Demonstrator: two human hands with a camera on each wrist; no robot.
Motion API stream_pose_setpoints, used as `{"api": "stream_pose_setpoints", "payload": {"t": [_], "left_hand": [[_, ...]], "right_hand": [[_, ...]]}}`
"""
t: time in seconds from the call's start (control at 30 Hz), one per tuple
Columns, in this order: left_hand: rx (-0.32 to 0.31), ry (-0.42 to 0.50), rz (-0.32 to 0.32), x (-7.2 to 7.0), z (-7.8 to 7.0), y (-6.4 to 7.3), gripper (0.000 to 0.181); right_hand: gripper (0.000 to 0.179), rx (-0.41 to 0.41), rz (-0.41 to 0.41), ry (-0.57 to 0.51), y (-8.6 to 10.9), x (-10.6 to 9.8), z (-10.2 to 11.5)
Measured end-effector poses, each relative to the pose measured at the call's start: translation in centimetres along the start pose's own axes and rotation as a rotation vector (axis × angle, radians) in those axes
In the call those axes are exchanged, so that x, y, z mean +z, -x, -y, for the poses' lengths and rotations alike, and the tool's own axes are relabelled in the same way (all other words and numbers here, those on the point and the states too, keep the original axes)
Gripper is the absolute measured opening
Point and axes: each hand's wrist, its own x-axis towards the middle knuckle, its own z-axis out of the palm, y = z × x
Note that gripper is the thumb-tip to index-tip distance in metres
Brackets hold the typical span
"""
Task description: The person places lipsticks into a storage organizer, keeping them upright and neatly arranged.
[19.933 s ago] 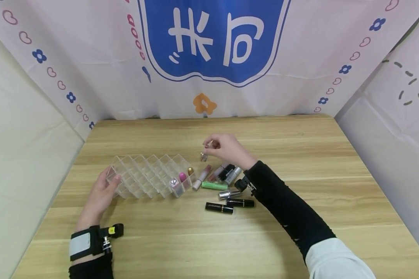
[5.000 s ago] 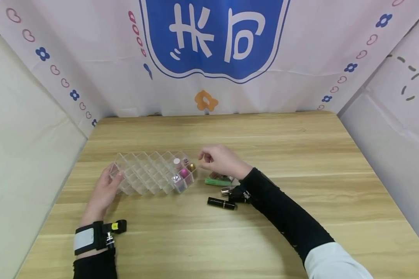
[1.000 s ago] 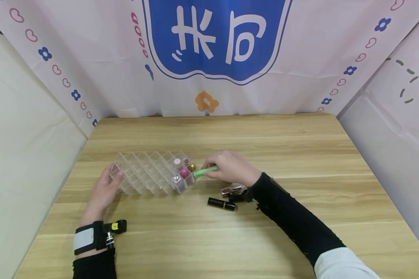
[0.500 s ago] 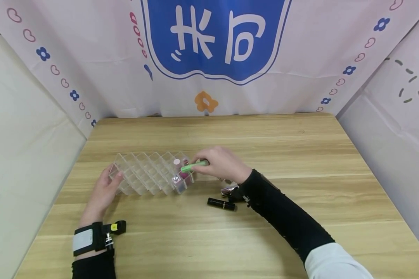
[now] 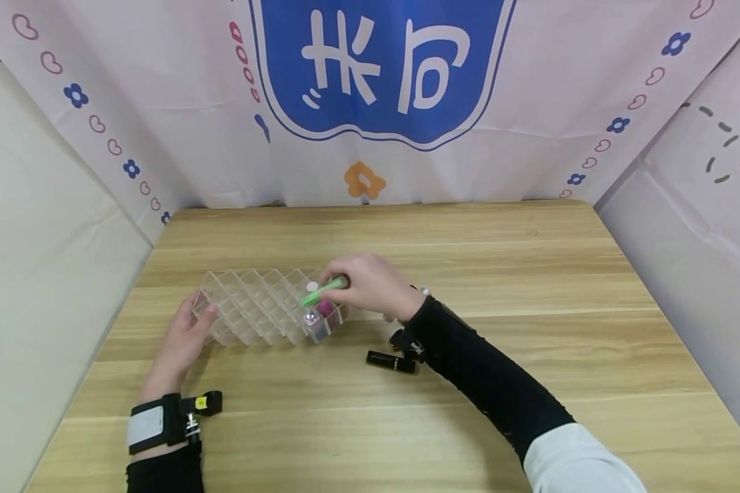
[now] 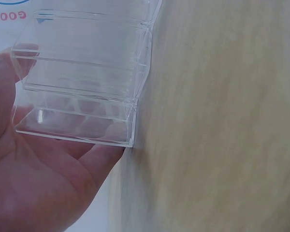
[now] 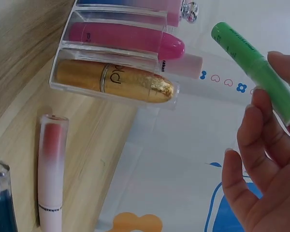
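A clear lipstick organizer point(image 5: 247, 308) with diamond-shaped compartments stands left of the table's middle. My left hand point(image 5: 181, 332) grips its left end, thumb on the near side, as the left wrist view also shows. Over the organizer's right end, my right hand point(image 5: 370, 284) pinches a slim green lipstick tube point(image 7: 246, 60) between thumb and fingers; the tube is tilted and apart from the compartments. Filled compartments at that end hold a bright pink tube point(image 7: 125, 41), a gold tube point(image 7: 87, 79), a white-capped tube point(image 5: 312, 287) and a silver-topped one point(image 5: 311, 318).
A black lipstick point(image 5: 390, 361) lies on the wooden table point(image 5: 321, 424), right of the organizer. More tubes are partly hidden under the right forearm. The right wrist view shows a pink-and-white lip gloss point(image 7: 50, 174) on the table. A printed cloth point(image 5: 160, 130) hangs behind.
Tubes were added to the organizer's right end earlier. My right hand has since picked the green tube off the table and carried it left over the compartments. The left hand keeps its grip.
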Motion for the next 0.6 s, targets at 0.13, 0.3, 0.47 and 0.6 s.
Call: {"api": "stream_pose_setpoints", "payload": {"t": [0.13,0.3,0.47,0.6], "left_hand": [[-0.008,0.003,0.004,0.0,0.0,0.0,0.073],[-0.013,-0.013,-0.005,0.0,-0.2,0.0,0.072],[-0.026,-0.019,-0.002,0.0,-0.2,0.0,0.073],[-0.034,-0.022,0.000,0.1,-0.1,-0.1,0.073]], "right_hand": [[0.018,0.019,-0.009,-0.037,-0.3,0.5,0.0],[0.018,0.001,-0.046,-0.052,-0.7,1.5,-0.1],[0.017,0.005,-0.065,-0.006,-1.0,2.1,0.0],[0.018,0.020,-0.041,-0.005,-1.3,2.1,0.2]]}}
